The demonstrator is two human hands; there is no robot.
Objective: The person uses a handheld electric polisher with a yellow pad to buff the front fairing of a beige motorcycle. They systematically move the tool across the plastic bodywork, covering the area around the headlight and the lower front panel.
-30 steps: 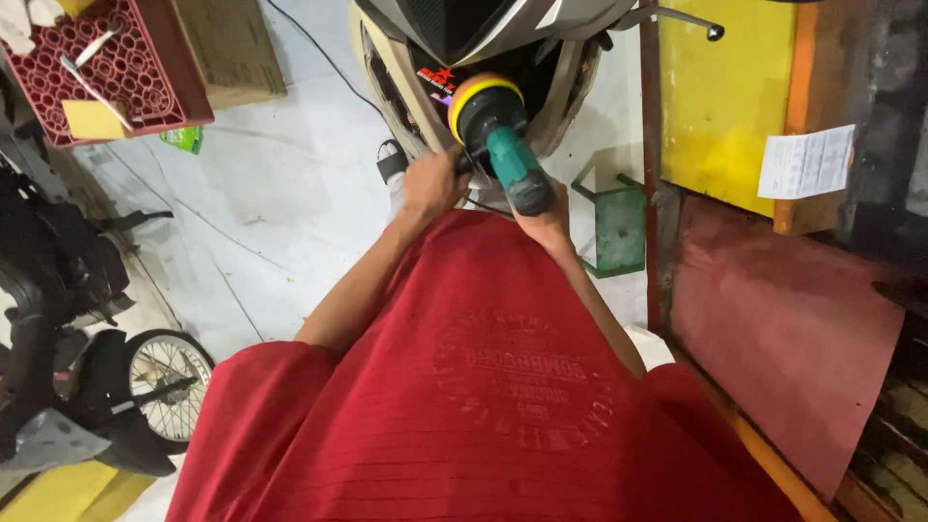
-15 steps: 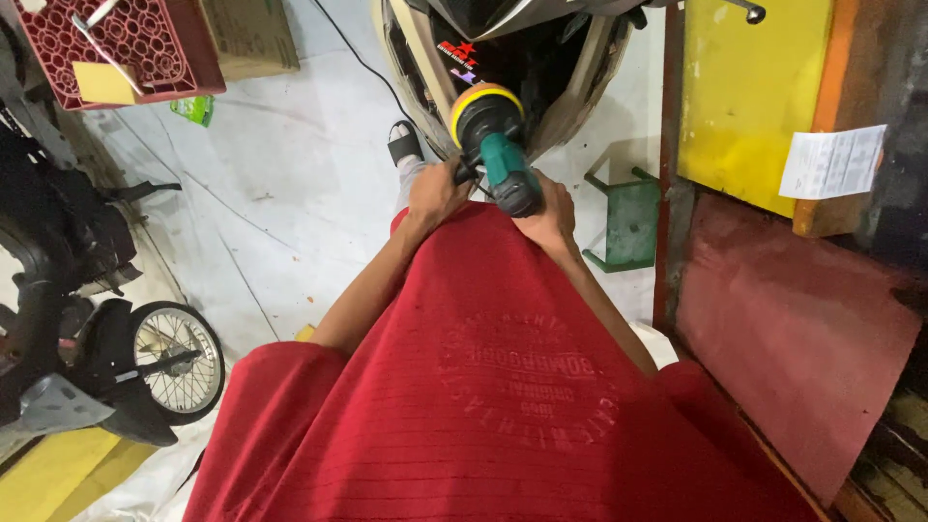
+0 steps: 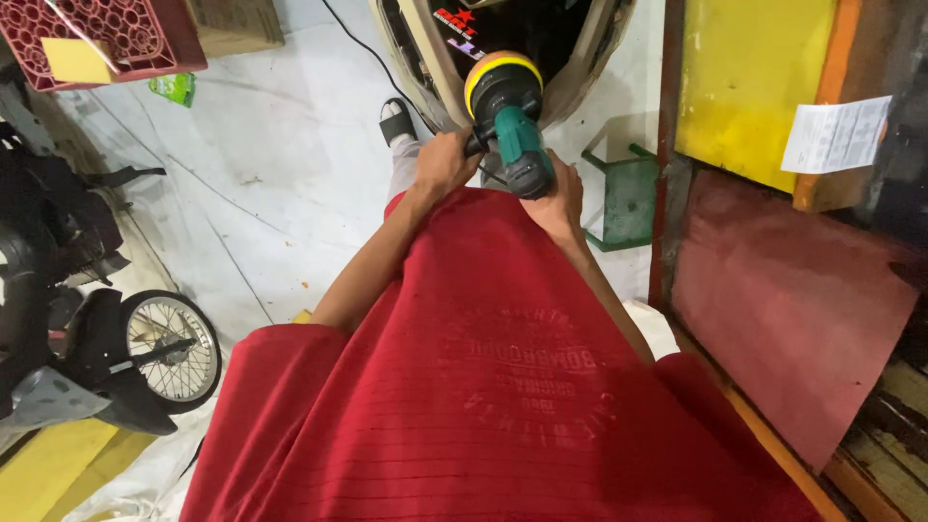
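Polishing a motorbike's bodywork, by the look of it. Both hands wrapped round a green polisher (image 3: 512, 145) held out in front of the chest: left hand (image 3: 443, 164) closed on the black side handle, right hand (image 3: 563, 193) closed round the rear of the green body. Yellow foam pad (image 3: 503, 72) up at the far end, just at the cream panel (image 3: 440, 68) of the bike; touching or hovering, impossible to tell from here.

To do it well, probably: pad flat to the curve rather than on its edge, light even pressure, slow overlapping passes, cord (image 3: 362, 43) kept behind and clear of the spinning disc. Care near the panel's rim and the stickers, where an edge could catch.

Polisher: hard moulded plastic, matt green with black grips, squat and cylindrical. Pad: soft, round, thick, yellow-rimmed. Panel: glossy, smooth, curving inward to a dark hollow. Floor (image 3: 261, 174) pale, scuffed, streaked with lines. Red plastic crate (image 3: 106, 34) with honeycomb mesh at top left; a spoked wheel (image 3: 164, 348) lower left; a small green stool (image 3: 628, 198) to the right, just beside a yellow and dull red board (image 3: 773, 271). Red ribbed shirt (image 3: 503, 387) filling the foreground.
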